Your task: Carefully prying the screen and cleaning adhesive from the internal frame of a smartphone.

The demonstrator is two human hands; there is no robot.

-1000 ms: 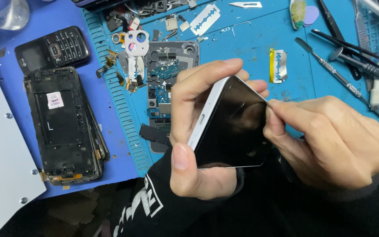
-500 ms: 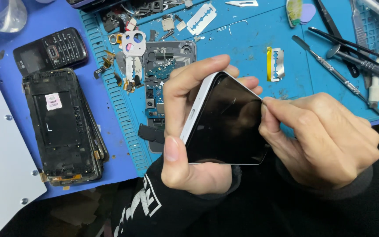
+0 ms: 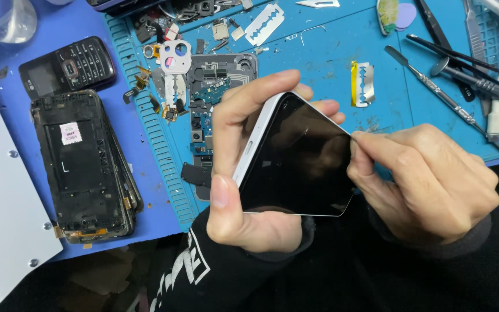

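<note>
Head view: left hand (image 3: 244, 190) wrapped round white-edged phone (image 3: 295, 159), thumb on the near side, fingers curled over the top edge, holding it tilted above the tabletop (image 3: 319, 63) so the dark screen faces up and the right edge stays exposed. Right hand (image 3: 428, 179) pinched shut at that edge, thumb and forefinger tight together; likely gripping a thin pick or blade, too small to tell. Further left, stack of stripped phone frames (image 3: 82, 167) parked clear. Beyond, opened phone body (image 3: 215, 92), keypad phone (image 3: 67, 66), razor blades (image 3: 364, 84), metal pry tools (image 3: 451, 75) within reach.
</note>
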